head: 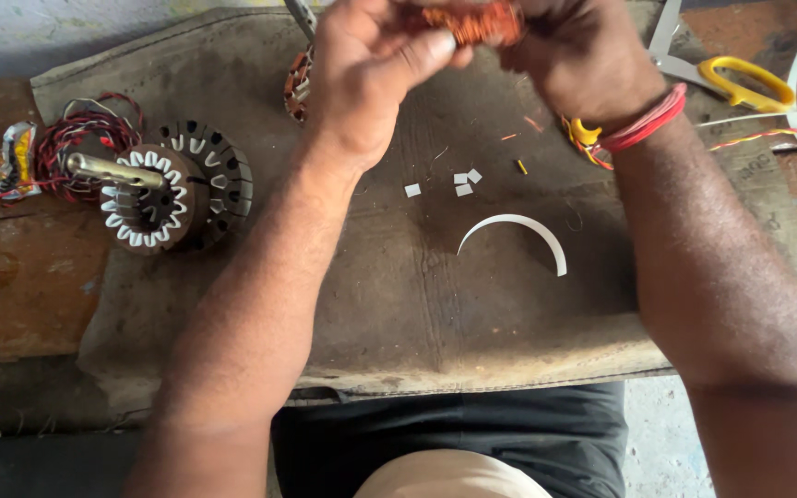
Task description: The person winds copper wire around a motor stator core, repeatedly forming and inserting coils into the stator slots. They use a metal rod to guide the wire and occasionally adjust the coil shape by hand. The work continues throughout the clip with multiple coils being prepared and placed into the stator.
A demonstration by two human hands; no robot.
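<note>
Both hands, left hand (371,78) and right hand (578,55), have fingers closed on a copper coil (472,23); its thin wire could snag or kink.

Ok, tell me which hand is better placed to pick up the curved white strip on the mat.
Probably the right hand: the curved white strip lies below it, nearer than to the left hand. Both hold the copper coil.

bare forearms, no sleeves, with a bundle of red thread bands (646,124) wound round the right wrist. dark shorts or trousers (472,429) at the lap, a bare knee showing at the bottom edge.
</note>
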